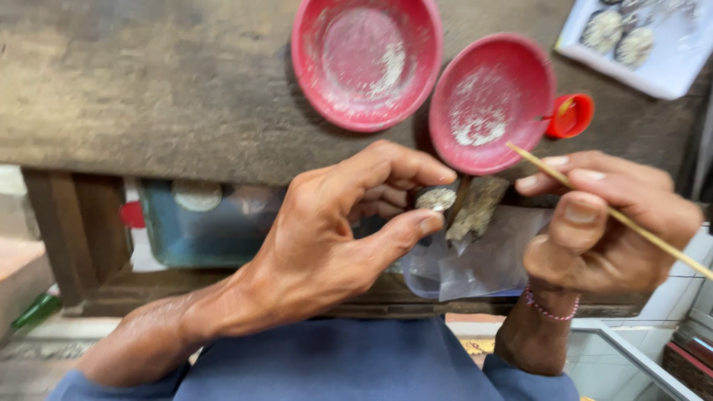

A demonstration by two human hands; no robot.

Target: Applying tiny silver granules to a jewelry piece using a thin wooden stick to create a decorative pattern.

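My left hand pinches a small round silvery piece between thumb and forefinger, just below the table edge. My right hand grips a thin wooden stick like a pen; its tip points up and left toward the nearer of two red bowls. A second red bowl lies farther left. Both bowls hold a pale powdery residue. A clear plastic bag with greyish material lies under my hands.
A small red bottle cap sits right of the nearer bowl. A white tray with round silvery pieces stands at the top right. The worn wooden table has a lower shelf holding a blue box.
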